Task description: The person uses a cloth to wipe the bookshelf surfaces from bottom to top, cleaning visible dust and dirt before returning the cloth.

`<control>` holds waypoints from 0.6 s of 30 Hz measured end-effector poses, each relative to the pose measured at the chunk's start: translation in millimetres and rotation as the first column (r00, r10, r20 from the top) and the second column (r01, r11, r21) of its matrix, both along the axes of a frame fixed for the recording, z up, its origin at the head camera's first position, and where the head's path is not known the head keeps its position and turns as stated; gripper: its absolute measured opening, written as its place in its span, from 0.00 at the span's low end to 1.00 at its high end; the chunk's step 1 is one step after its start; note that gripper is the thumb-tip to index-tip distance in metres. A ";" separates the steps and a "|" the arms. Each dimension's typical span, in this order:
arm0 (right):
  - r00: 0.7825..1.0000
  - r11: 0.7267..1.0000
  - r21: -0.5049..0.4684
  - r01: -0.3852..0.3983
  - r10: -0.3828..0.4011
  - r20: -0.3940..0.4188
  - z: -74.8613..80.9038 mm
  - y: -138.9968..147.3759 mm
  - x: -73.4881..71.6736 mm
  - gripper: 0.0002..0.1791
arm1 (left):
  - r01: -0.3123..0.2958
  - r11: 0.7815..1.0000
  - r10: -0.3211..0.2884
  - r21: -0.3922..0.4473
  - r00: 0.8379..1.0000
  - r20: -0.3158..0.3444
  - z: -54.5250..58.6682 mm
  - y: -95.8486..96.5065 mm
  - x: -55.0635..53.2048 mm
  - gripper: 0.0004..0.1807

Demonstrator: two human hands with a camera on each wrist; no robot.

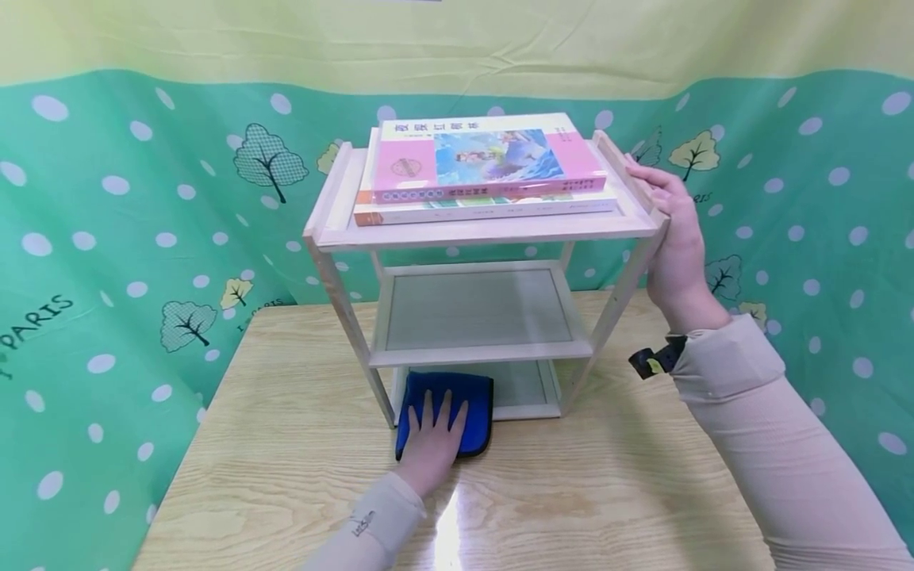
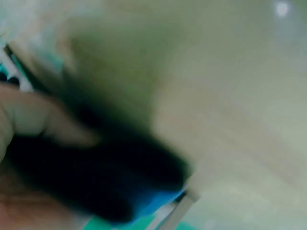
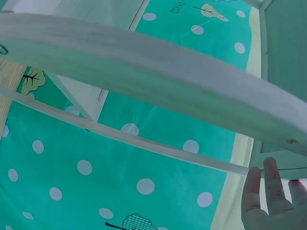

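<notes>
A white three-tier wooden shelf rack (image 1: pixel 480 353) stands on the table. My left hand (image 1: pixel 432 448) holds a folded blue cloth with black edging (image 1: pixel 480 412) at the front left of the lowest shelf. Its fingers lie spread over the top of the cloth. In the left wrist view the thumb (image 2: pixel 57 122) lies against the dark, blurred cloth (image 2: pixel 110 177). At the rack's upper right side, my right hand (image 1: pixel 674 238) grips the side rail. Several fingers (image 3: pixel 272 184) touch the wood in the right wrist view; the thumb is not clearly visible there.
Two stacked books (image 1: pixel 493 162) lie on the top shelf, the upper one pink and white. The middle shelf (image 1: pixel 478 305) is a grey-green panel. A green dotted curtain (image 1: pixel 143 198) hangs behind and beside the wood-grain table (image 1: pixel 286 476).
</notes>
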State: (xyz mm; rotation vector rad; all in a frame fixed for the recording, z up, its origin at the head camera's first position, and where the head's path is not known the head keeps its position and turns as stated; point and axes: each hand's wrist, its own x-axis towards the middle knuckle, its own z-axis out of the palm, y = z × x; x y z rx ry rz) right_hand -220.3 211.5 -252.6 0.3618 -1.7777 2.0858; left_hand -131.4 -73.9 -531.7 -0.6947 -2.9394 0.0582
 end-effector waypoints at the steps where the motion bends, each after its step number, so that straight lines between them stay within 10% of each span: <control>1: 1.000 1.000 -0.004 0.000 0.000 -0.003 -0.1 0.0 0.0 0.23 | 0.009 1.000 -0.009 -0.005 1.000 -0.001 3.4 -0.2 0.5 0.41; 6: 1.000 1.000 -0.005 0.013 -0.013 -0.002 -0.5 -0.5 0.6 0.23 | 0.038 0.999 -0.036 -0.037 0.998 0.054 17.7 -1.8 0.6 0.42; 18: 1.000 1.000 -0.009 0.026 -0.026 0.001 -0.5 -1.6 0.2 0.21 | -0.022 1.000 0.021 0.013 0.998 0.056 0.2 8.3 3.1 0.39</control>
